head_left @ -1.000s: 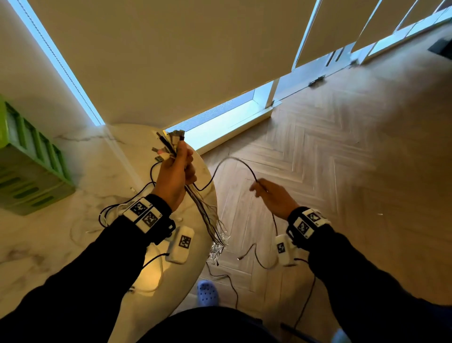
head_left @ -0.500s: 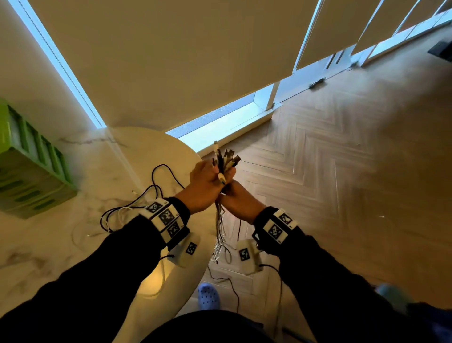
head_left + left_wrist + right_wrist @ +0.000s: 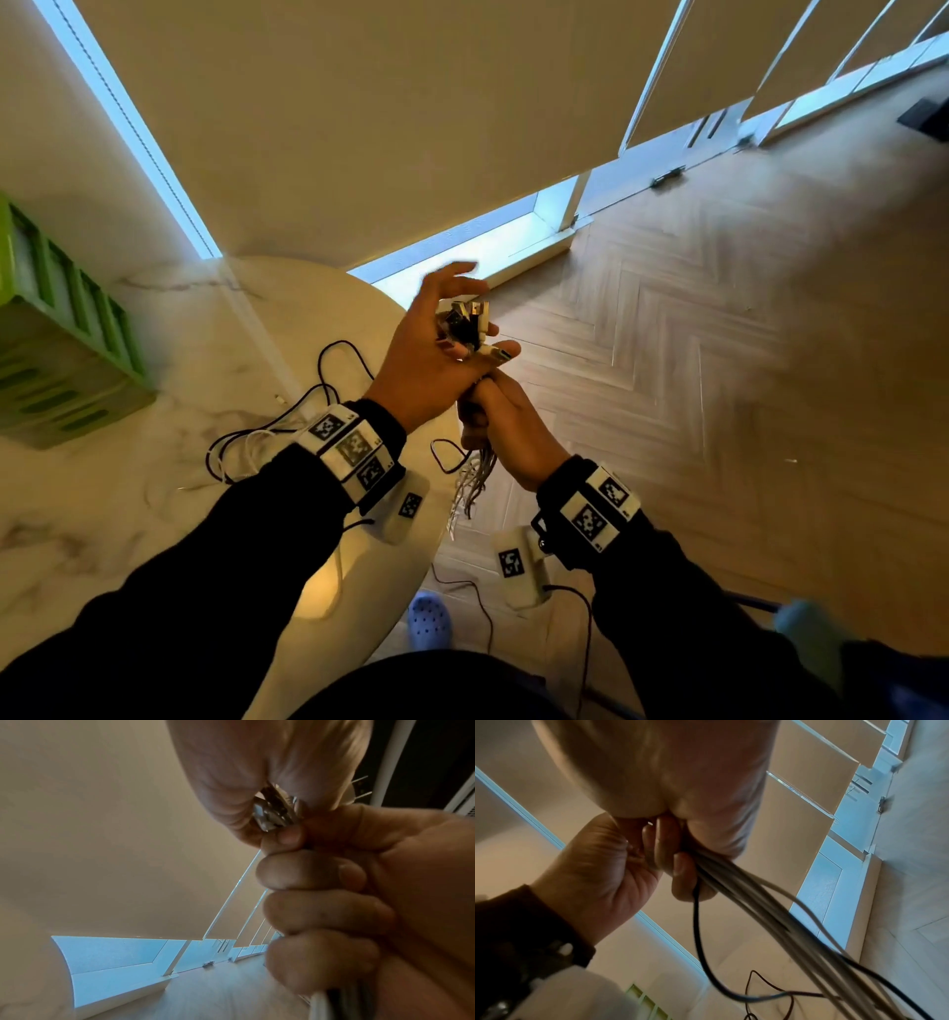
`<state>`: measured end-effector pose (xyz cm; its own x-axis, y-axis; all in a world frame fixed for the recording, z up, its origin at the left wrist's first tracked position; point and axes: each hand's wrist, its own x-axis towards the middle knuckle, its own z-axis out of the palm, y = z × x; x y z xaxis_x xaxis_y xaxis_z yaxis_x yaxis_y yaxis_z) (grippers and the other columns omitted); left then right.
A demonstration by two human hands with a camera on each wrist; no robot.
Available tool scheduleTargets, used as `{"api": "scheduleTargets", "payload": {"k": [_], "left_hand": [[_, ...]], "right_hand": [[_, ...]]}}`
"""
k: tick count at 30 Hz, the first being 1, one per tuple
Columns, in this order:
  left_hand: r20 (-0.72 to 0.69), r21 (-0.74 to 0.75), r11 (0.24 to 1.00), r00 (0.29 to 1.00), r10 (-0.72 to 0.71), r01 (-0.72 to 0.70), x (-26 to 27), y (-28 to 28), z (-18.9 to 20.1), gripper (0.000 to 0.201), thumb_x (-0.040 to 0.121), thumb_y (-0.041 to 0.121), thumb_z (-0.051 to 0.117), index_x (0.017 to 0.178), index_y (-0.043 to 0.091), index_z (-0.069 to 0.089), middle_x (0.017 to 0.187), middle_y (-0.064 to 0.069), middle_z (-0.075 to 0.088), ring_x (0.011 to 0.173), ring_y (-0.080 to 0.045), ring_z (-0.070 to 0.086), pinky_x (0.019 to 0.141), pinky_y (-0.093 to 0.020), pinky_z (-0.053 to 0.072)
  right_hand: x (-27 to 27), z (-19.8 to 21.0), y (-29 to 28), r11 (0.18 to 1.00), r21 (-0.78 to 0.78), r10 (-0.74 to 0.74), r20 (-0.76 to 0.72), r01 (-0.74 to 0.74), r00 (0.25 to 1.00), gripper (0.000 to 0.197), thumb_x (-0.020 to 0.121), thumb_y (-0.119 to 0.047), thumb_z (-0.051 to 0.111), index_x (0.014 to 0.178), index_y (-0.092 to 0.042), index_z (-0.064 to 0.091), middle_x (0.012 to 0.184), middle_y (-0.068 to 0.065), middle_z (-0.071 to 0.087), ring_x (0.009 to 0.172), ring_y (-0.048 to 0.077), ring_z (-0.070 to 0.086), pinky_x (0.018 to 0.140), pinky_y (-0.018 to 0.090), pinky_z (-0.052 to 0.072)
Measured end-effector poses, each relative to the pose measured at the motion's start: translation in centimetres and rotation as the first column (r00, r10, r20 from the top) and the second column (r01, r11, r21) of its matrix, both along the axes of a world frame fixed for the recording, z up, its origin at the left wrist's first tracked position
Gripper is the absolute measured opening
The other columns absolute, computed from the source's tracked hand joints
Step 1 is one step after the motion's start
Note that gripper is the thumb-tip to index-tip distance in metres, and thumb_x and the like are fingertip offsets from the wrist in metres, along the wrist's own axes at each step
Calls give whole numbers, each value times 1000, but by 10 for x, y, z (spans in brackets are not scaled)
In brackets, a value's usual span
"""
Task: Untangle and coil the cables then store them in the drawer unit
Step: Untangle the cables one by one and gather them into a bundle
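A bundle of white and black cables [image 3: 473, 482] is held upright over the table's edge, its plug ends [image 3: 464, 321] at the top. My right hand [image 3: 495, 424] grips the bundle just under the plugs; its fingers [image 3: 308, 874] curl round the cords [image 3: 744, 898]. My left hand [image 3: 436, 342] sits over the plug ends with its fingers spread and lifted, blurred by motion; its palm [image 3: 244, 760] lies against the plugs [image 3: 273, 814]. More black and white cable [image 3: 267, 437] lies loose on the marble table [image 3: 128, 514]. The green drawer unit [image 3: 56, 339] stands at the table's left.
The round table's edge [image 3: 426, 539] runs right under my hands, with herringbone wood floor [image 3: 719, 411] to the right. A blue clog [image 3: 429, 619] shows below. The wall and low windows [image 3: 462, 246] are close behind the table.
My right hand came in from the side and took the bundle below the plugs. My left hand, which gripped the bundle, has spread its fingers off it.
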<state>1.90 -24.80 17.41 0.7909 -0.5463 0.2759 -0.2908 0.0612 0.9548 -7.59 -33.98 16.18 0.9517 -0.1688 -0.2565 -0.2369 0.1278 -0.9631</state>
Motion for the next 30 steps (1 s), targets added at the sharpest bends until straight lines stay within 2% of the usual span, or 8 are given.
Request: {"api": "scheduleTargets", "payload": {"k": [3, 6, 9, 14, 17, 19, 24, 30], "left_hand": [[145, 140, 990, 989, -27, 7, 2, 3, 2, 31, 90, 16, 72, 118, 25, 62, 113, 2, 64, 103, -15, 64, 94, -40, 53], [25, 148, 987, 998, -65, 61, 3, 3, 4, 23, 89, 12, 63, 110, 19, 65, 105, 7, 67, 100, -14, 65, 92, -36, 53], [-30, 147, 989, 1000, -5, 9, 1, -2, 5, 26, 86, 5, 66, 108, 18, 58, 106, 5, 65, 96, -15, 65, 85, -34, 54], [53, 34, 994, 993, 101, -103, 0, -5, 8, 74, 78, 16, 86, 135, 18, 39, 137, 9, 43, 106, 14, 57, 90, -8, 45], [-14, 60, 998, 1000, -12, 13, 3, -3, 5, 39, 91, 17, 74, 126, 16, 58, 128, 3, 60, 107, -10, 66, 90, -35, 59], [-166, -37, 993, 979, -121, 116, 4, -1, 5, 11, 96, 4, 64, 105, 11, 65, 109, -3, 67, 98, -19, 68, 82, -39, 61], [-355, -113, 988, 924, -143, 110, 10, -3, 5, 27, 82, -9, 66, 75, 16, 58, 79, -2, 57, 84, -27, 55, 78, -40, 48], [-473, -215, 968, 853, -219, 129, 11, 0, 7, 18, 90, 23, 70, 84, 14, 56, 88, -4, 56, 90, -26, 62, 85, -43, 57]], "right_hand": [[-1, 1, -1, 998, 15, 67, -13, -67, 998, 22, 105, -21, 36, 85, -18, 43, 66, -3, 36, 55, 11, 28, 55, 28, 28], [-2, -1, 4, 995, 2, 97, 19, -97, 995, 13, 107, -19, 36, 100, -15, 46, 65, -8, 46, 53, 9, 38, 55, 24, 38], [-1, -3, 10, 997, 81, 9, 12, -10, 1000, 18, 108, -16, 31, 98, -17, 46, 63, -10, 46, 52, 5, 38, 54, 20, 37], [4, 2, 9, 972, 233, -2, -51, 14, 999, 26, 109, -23, 32, 85, -19, 42, 59, -4, 34, 47, 9, 26, 48, 22, 26], [3, 6, 2, 977, 204, 85, -89, -66, 992, 27, 106, -20, 35, 80, -20, 40, 60, -4, 30, 48, 9, 24, 46, 21, 26], [2, 7, -5, 971, 203, 150, -89, -129, 985, 24, 102, -16, 37, 79, -21, 41, 61, -5, 29, 49, 10, 21, 48, 24, 23], [-1, 3, -9, 962, 228, 165, -47, -150, 985, 39, 105, -50, 34, 90, -17, 46, 67, -3, 31, 56, 13, 17, 58, 33, 16], [-1, 2, -17, 983, 70, 174, -55, -170, 983, 35, 105, -49, 36, 94, -16, 42, 70, -2, 28, 60, 15, 19, 57, 30, 21]]}}
